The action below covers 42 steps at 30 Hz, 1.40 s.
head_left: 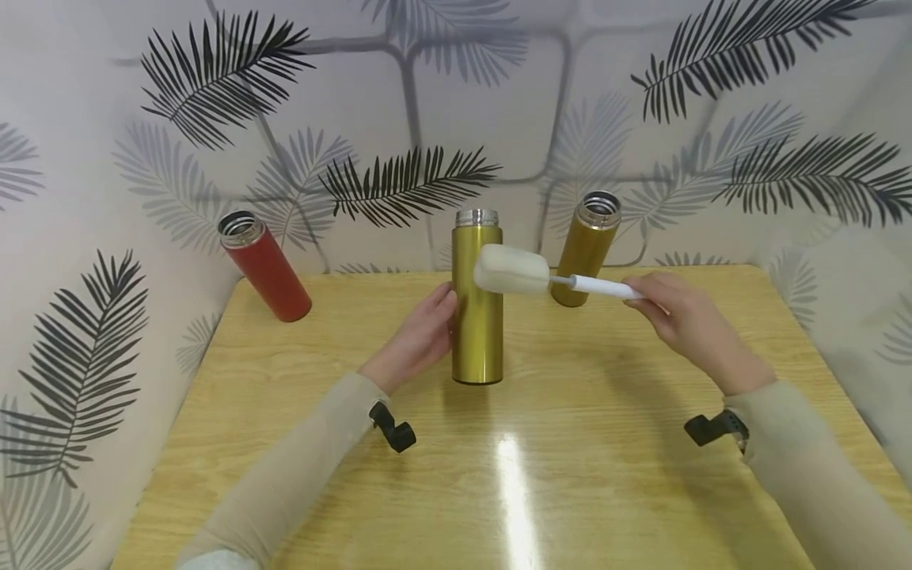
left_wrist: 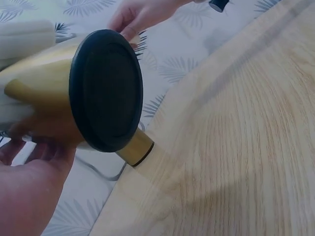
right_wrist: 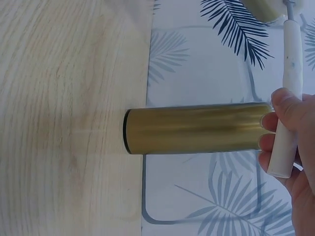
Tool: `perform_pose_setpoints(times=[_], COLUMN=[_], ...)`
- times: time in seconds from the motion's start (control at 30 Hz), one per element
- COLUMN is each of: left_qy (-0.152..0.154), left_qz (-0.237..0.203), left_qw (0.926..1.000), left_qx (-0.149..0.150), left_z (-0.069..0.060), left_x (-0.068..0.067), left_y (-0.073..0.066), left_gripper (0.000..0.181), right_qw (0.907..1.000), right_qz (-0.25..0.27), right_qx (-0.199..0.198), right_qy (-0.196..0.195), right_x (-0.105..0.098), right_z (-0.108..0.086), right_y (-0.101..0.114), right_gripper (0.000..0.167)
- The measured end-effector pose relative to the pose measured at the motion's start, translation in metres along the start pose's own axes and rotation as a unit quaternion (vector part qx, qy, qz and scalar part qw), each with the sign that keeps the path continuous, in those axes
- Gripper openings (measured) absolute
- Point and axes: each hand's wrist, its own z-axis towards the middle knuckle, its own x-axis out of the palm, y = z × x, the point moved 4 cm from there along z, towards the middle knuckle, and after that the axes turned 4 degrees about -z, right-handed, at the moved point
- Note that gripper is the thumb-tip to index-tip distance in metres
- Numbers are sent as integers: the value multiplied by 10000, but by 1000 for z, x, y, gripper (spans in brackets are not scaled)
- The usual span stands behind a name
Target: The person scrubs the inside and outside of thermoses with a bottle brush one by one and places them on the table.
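My left hand [head_left: 422, 336] grips a yellow-gold thermos bottle [head_left: 477, 332] from its left side, holding it upright above the table. Its black base [left_wrist: 107, 91] faces the left wrist camera, and its steel mouth has no lid on. In my right hand [head_left: 687, 321] is the white handle [right_wrist: 293, 64] of a sponge bottle brush, pinched between thumb and fingers. The cream sponge head [head_left: 511, 269] points left and overlaps the gold bottle in the head view; whether they touch I cannot tell.
A second gold bottle [head_left: 586, 252], lidless, stands at the back of the wooden table [head_left: 342, 483], behind the brush. At the back left stands a red lidless bottle [head_left: 269, 273]. A leaf-patterned covering [head_left: 285, 95] rises behind the table's far edge.
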Motion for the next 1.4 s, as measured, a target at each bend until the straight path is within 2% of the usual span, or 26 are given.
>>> perform_pose_setpoints(times=[0.1,0.17,0.23,0.33,0.5,0.63,0.73,0.87,0.97,1.03,1.13,1.27,1.4], left_qy=[-123,-188,-209,-222,-251,-282,-294,-350,-418,-495,-613,-793,-1002], left_qz=[400,620,663,721,896,829,695,623,563,507,486,467,529], left_qw=[9991,9979,9975,9971,9956,9961,9972,9974,9975,9974,9967,9948,9910], left_qx=[-15,-53,-82,-137,-145,-58,3,43,85,116,194,428,718], left_z=[2,3,3,2,1,2,2,2,3,4,6,9,10], left_x=[2,3,3,1,-1,-3,-5,-8,-10,-11,-12,-15,-19], left_y=[0,1,2,1,-3,-7,-10,-13,-16,-18,-20,-23,-26], left_gripper=[126,124,121,108,74,56,50,50,51,51,50,48,46], right_qw=[10000,10000,9999,9998,9999,9994,9985,9974,9964,9957,9953,9949,9942], right_qz=[-9,-11,-21,-33,72,313,455,558,641,696,692,678,674], right_qx=[49,61,91,135,37,-154,-285,-381,-384,-353,-305,-233,-313], right_qy=[-17,-41,-61,-120,-59,21,88,257,400,493,601,713,773], right_x=[-1,-2,-3,-4,0,9,16,24,27,29,30,32,33], right_z=[3,5,7,10,8,2,-5,-15,-22,-27,-35,-44,-53], right_y=[-1,0,-1,-2,-1,1,3,4,7,8,11,13,12], right_gripper=[41,41,41,39,39,38,23,43,46,39,20,46,39])
